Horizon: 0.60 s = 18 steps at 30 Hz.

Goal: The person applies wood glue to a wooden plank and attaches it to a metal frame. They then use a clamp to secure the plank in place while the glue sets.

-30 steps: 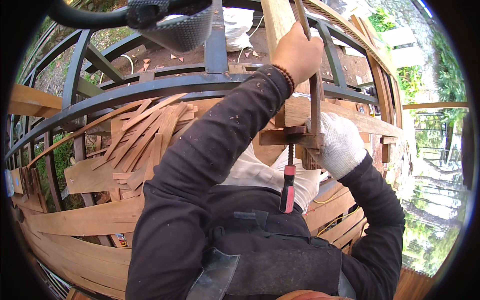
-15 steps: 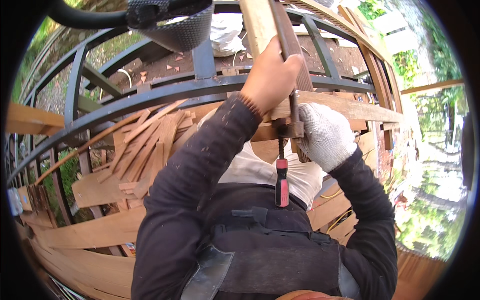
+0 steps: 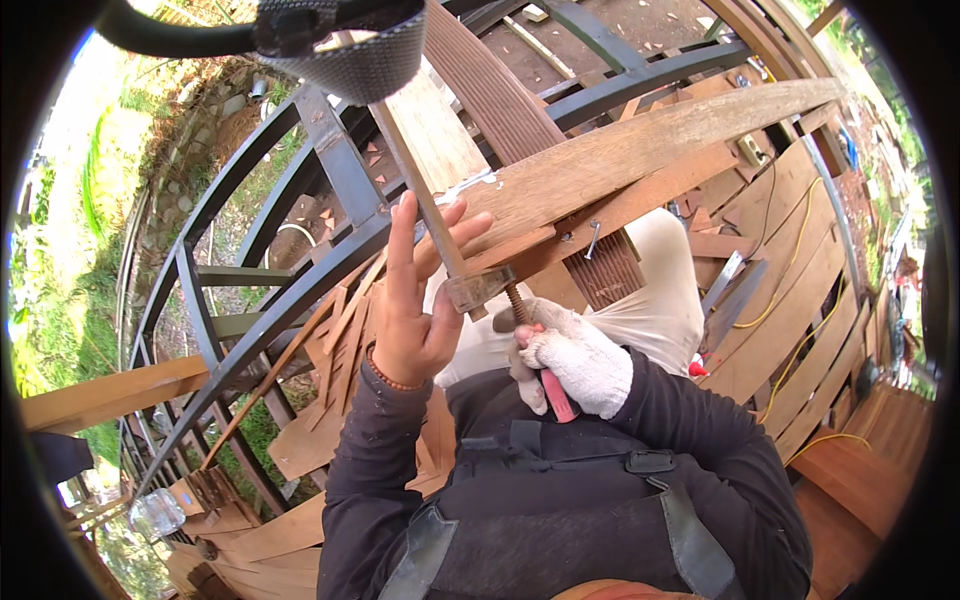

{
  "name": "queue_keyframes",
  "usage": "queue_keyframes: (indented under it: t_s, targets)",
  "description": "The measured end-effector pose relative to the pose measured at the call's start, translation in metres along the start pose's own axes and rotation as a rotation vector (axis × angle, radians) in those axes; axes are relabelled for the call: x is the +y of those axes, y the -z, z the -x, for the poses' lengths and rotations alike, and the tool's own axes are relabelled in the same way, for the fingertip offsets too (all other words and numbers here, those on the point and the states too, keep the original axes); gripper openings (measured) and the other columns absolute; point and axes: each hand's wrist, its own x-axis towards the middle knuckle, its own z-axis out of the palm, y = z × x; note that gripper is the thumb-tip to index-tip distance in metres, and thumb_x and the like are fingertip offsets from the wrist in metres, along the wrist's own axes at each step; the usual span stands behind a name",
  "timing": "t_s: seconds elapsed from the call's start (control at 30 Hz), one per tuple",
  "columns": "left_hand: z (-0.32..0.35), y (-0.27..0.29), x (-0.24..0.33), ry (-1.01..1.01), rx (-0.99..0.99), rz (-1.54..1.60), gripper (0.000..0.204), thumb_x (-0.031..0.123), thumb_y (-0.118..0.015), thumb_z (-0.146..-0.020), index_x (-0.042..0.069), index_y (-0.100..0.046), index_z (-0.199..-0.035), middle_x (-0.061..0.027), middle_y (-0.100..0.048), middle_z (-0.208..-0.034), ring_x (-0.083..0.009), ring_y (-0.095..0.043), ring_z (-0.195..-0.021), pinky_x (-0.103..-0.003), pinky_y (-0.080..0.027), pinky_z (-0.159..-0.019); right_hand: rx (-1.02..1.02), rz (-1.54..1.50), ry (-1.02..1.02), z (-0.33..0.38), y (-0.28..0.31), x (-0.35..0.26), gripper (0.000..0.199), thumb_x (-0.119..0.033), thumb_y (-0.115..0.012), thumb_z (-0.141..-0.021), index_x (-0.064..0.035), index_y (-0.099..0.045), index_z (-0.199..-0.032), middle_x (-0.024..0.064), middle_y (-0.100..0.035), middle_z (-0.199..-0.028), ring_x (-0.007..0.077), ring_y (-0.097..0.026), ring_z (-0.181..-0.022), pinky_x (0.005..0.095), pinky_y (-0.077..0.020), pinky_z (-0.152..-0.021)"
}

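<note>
A bar clamp [image 3: 478, 288] grips a long pale wooden plank [image 3: 660, 125] over a dark curved steel rail [image 3: 300, 290]. My bare left hand [image 3: 415, 300] is raised with its fingers spread, and the palm and thumb rest against the clamp's metal bar [image 3: 425, 215] just beside its lower jaw. My right hand [image 3: 572, 358], in a white work glove, is closed around the clamp's red screw handle [image 3: 556, 398] right below the threaded rod. A dark grooved board [image 3: 500, 95] lies under the plank.
The steel frame [image 3: 200, 270] curves away to the left over grass and stones. Thin wood offcuts [image 3: 335, 335] are stacked against the rail. Deck planks [image 3: 800, 330] with a yellow cable [image 3: 790, 300] run along the right. A head strap [image 3: 340, 45] hangs at the top.
My left hand has let go of the upper part of the clamp, dropped lower and opened its fingers. The gloved right hand stays on the red handle. The view has swung.
</note>
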Motion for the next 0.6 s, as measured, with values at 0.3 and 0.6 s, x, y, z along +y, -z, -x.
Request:
queue_keyframes:
  t_s: [0.3, 0.6]
  targets:
    - [0.003, -0.005, -0.031, -0.296, -0.026, -0.37, 0.12, 0.006, -0.082, -0.077, 0.012, 0.001, -0.163, -0.0096, -0.071, -0.126, -0.0314, -0.068, -0.117, -0.052, -0.038, -0.112, 0.087, 0.084, -0.061, -0.001, -0.009, 0.001, 0.022, -0.016, -0.049, -0.105, -0.0053, -0.043, -0.123, 0.0024, -0.051, -0.078, 0.0104, -0.049, -0.053, 0.0265, -0.0447, -0.045]
    - [0.004, -0.011, -0.026, -0.239, -0.021, -0.421, 0.103, 0.011, -0.076, -0.086, 0.01, -0.006, -0.161, -0.0098, -0.073, -0.12, -0.0317, -0.068, -0.115, -0.056, -0.034, -0.116, 0.064, 0.027, -0.08, 0.002, -0.01, 0.0, 0.022, -0.012, -0.049, -0.104, -0.0041, -0.042, -0.124, 0.0027, -0.052, -0.082, 0.0096, -0.052, -0.062, 0.0258, -0.0466, -0.05]
